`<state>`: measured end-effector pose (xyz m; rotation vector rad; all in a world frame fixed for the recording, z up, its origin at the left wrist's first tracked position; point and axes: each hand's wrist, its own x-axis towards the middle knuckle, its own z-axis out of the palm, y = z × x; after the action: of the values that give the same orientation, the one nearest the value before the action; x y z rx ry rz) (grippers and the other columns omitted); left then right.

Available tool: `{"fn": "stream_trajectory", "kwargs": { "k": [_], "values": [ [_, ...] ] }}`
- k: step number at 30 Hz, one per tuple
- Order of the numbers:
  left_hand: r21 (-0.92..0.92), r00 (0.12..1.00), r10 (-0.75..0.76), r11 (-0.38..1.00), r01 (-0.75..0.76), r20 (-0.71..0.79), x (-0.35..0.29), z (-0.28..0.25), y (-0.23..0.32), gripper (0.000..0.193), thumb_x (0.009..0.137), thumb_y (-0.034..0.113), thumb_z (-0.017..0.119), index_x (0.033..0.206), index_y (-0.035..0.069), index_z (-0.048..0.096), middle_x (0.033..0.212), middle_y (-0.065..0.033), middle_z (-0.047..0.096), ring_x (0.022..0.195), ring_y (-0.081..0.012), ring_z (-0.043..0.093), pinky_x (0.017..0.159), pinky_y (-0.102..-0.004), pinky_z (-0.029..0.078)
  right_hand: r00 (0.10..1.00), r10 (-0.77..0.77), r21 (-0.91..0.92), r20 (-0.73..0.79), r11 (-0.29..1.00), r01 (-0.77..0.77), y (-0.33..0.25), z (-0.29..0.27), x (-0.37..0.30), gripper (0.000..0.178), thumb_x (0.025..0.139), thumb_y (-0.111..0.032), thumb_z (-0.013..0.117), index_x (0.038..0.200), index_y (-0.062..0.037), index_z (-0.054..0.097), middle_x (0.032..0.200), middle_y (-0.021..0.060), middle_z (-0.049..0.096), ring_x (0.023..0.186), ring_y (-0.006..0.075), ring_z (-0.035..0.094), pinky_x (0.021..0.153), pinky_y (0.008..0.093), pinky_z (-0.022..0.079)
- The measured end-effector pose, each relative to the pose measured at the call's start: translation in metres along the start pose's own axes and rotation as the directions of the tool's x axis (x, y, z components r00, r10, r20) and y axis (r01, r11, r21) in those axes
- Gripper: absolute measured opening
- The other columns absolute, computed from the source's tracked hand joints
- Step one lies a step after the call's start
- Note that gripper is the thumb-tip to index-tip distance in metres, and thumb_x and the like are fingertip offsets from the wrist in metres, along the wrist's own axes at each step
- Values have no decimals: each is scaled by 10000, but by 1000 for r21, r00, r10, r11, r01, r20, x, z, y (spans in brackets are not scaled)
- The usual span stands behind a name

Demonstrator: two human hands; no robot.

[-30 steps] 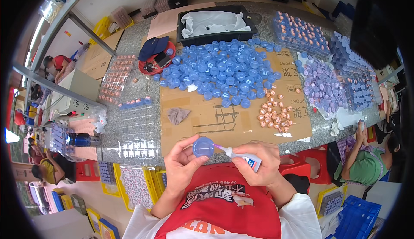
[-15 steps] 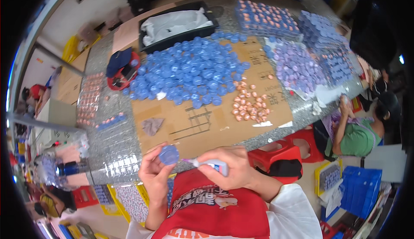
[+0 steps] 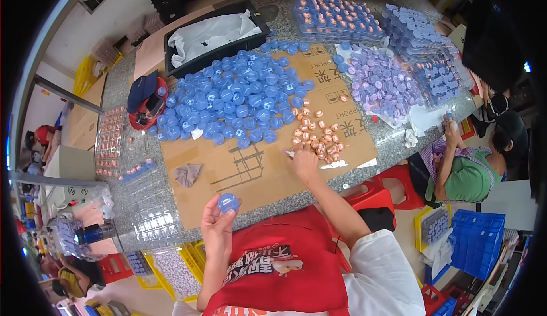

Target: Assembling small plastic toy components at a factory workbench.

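My left hand [image 3: 216, 227] holds up a translucent blue dome-shaped piece [image 3: 228, 202] between thumb and fingers, close to the table's front edge. Farther out and to the right, my right hand [image 3: 306, 163] is at the near left side of a small pile of orange-and-white pieces [image 3: 326, 139]. The pale nozzle of a squeeze bottle [image 3: 289, 153] pokes out to the left of that hand; the bottle's body is hidden in the palm. Whether the fingertips touch an orange piece is hard to tell. Behind spreads a large heap of similar blue pieces [image 3: 233, 96].
A cardboard sheet [image 3: 222, 168] with a grey cloth [image 3: 187, 174] covers the granite table. At the back stands a black bin [image 3: 171, 59]; a red bowl [image 3: 142, 119] is left. Lilac pieces [image 3: 382, 85] and filled trays [image 3: 336, 22] lie right, near a co-worker [image 3: 467, 168].
My right hand has moved away from the blue piece, forward and right to the orange pile, with the squeeze bottle still in it. The left hand keeps its piece, slightly lower and turned.
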<state>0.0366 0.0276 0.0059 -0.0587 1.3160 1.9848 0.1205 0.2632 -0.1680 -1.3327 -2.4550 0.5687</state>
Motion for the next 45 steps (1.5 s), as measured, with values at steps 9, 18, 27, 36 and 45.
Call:
{"fn": "stream_trajectory", "kwargs": {
  "k": [9,18,27,36,45],
  "values": [
    [-37,998,28,999,-30,-54,-2,-11,1,438,719,-142,516,1129,-27,414,1054,-145,534,970,-284,548,867,-340,441,834,70,441,547,823,-359,-28,3,-13,286,719,-289,618,779,-9,624,653,172,601,516,253,585,484,342,461],
    [1,1000,18,1000,-18,-19,3,-40,2,437,724,-141,514,1134,-27,411,1081,-137,513,994,-236,529,865,-324,431,874,7,47,486,998,-34,-33,30,-10,407,693,-435,633,859,-62,637,726,158,623,691,320,600,632,396,463],
    [-49,993,-116,992,115,-17,69,-170,-68,433,773,-12,540,1170,118,422,1102,-25,499,1027,-188,486,879,-410,400,973,172,66,153,981,-184,-77,19,-32,317,709,-309,639,862,-33,617,732,176,613,704,353,596,638,433,462],
    [-54,994,-9,998,15,105,86,-126,-24,418,768,-31,550,1152,79,426,1087,-57,505,1000,-178,511,835,-334,451,988,-94,88,124,993,83,-64,30,-52,163,711,-167,621,863,-117,649,861,127,592,694,336,591,626,420,465],
    [228,959,134,954,-193,251,17,-54,28,491,753,-123,526,1212,-3,399,1109,-101,472,998,-178,521,823,-284,467,872,-485,707,63,639,303,-190,-130,-70,160,689,-71,680,843,-39,649,762,77,600,667,177,589,553,285,463]
  ]
}}
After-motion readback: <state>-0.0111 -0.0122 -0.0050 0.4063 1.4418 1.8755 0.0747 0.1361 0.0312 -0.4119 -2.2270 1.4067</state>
